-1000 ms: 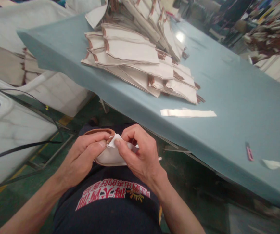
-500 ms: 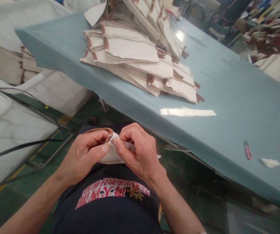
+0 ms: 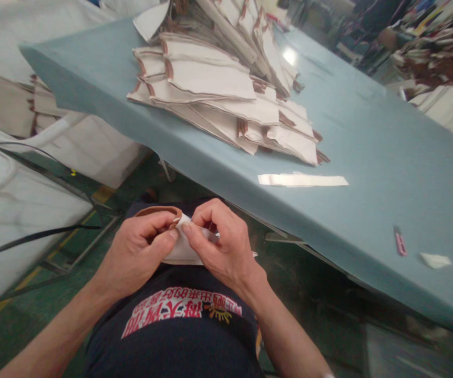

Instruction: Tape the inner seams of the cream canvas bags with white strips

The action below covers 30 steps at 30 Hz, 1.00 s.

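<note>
Close to my body I hold a white fabric piece with brown trim (image 3: 183, 254) between both hands. My left hand (image 3: 142, 247) pinches its brown-trimmed edge, thumb and forefinger pressed together. Right beside it, my right hand (image 3: 222, 241) grips the white cloth near the same corner with thumb and bent fingers. The fingertips almost touch each other. Part of the piece is hidden behind my hands, and a bit of it sticks out past my right wrist.
Several stacked white fabric pieces with brown edges (image 3: 210, 79) lie on the blue-covered table (image 3: 368, 157). Nearer are a white strip (image 3: 303, 180), a pink cutter (image 3: 400, 241) and a white scrap (image 3: 435, 260). White bins (image 3: 25, 210) stand at left, with a black cable (image 3: 37, 237) in front.
Both hands keep their pinch on the fabric piece at nearly the same spot. The white cloth at the fingertips looks a little flatter, and the view has shifted slightly.
</note>
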Available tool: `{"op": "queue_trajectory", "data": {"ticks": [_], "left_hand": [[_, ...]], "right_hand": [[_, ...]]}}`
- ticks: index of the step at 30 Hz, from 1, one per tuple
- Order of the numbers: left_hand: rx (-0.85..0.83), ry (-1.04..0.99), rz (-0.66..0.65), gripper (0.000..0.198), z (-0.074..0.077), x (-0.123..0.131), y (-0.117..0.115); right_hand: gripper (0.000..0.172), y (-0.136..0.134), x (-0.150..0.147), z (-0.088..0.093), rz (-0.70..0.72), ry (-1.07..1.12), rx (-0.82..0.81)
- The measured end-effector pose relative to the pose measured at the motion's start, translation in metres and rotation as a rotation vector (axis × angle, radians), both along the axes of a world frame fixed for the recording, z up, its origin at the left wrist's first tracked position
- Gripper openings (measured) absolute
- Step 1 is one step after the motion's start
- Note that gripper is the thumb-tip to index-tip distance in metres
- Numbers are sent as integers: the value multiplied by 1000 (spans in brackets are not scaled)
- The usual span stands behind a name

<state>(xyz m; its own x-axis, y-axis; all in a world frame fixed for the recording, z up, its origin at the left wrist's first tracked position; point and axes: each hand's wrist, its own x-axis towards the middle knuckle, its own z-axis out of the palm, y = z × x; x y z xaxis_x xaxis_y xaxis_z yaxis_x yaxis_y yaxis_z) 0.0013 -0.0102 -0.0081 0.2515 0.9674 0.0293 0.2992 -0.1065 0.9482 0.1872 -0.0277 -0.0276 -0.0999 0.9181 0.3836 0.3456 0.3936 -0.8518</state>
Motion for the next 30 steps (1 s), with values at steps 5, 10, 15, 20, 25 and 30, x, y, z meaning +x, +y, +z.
{"op": "queue_trajectory", "data": {"ticks": [5,10,15,20,25,30], "left_hand": [[121,113,47,29,6,6,-4],[160,160,50,29,7,6,-8],[189,192,47,28,3,6,-12],[277,234,48,26,3,9,-11],[320,239,24,26,1,11,-13],[325,343,26,27,-12,11,-17]], "right_hand": [[27,-1,-4,0,-42,36,-132],[24,-2,-6,5,-61,67,-338],[24,0,-5,9,-37,95,-483],[25,1,-6,7,-18,163,-561],[26,0,-10,2,39,302,-704],[27,-4,-18,-6,44,366,-727]]}}
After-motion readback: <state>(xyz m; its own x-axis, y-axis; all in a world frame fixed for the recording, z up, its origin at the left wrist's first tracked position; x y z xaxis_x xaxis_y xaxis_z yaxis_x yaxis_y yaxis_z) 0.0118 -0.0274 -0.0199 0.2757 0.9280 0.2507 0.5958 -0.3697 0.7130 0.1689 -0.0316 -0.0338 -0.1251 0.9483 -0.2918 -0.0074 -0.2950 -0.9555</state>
